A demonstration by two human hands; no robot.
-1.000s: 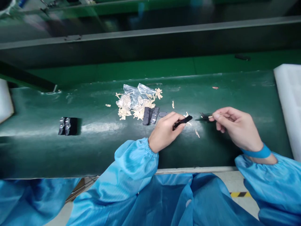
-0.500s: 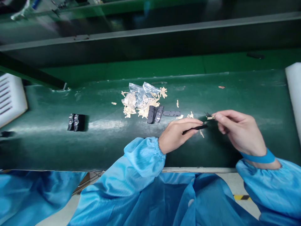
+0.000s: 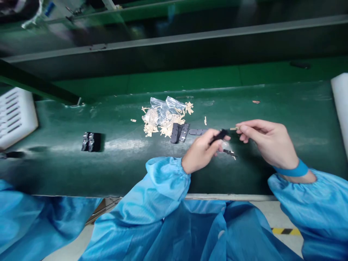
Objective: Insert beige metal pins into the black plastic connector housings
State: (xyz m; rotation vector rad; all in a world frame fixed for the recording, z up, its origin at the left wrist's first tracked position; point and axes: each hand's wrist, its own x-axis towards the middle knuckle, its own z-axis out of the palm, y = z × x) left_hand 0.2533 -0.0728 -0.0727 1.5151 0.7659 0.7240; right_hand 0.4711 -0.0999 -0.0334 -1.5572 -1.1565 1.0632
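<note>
My left hand (image 3: pixel 199 150) is closed around a black flat part (image 3: pixel 220 136), tilted up toward the right. Between the thumb and fingers of my right hand (image 3: pixel 268 139) is a small cream-coloured strip (image 3: pixel 234 128), whose tip is close to the black part's right end. Just below my left fingers is a thin dark piece (image 3: pixel 230 153), with a pale bit by its end. Left of my hands lie several dark flat plates (image 3: pixel 179 133), and one more plate (image 3: pixel 196 132) is partly behind my left hand.
A heap of cream-coloured pieces (image 3: pixel 165 127) lies around clear plastic bags (image 3: pixel 159 107) on the green table (image 3: pixel 130 170). Two black blocks (image 3: pixel 91 141) stand at left. White slotted bin (image 3: pixel 16 116) at the far left; white edge (image 3: pixel 341 98) at the far right. A blue sleeve (image 3: pixel 35 217) shows lower left.
My left hand has tilted the black part upward. My right hand has moved slightly up and left with the cream strip. A dark piece now shows below my left hand.
</note>
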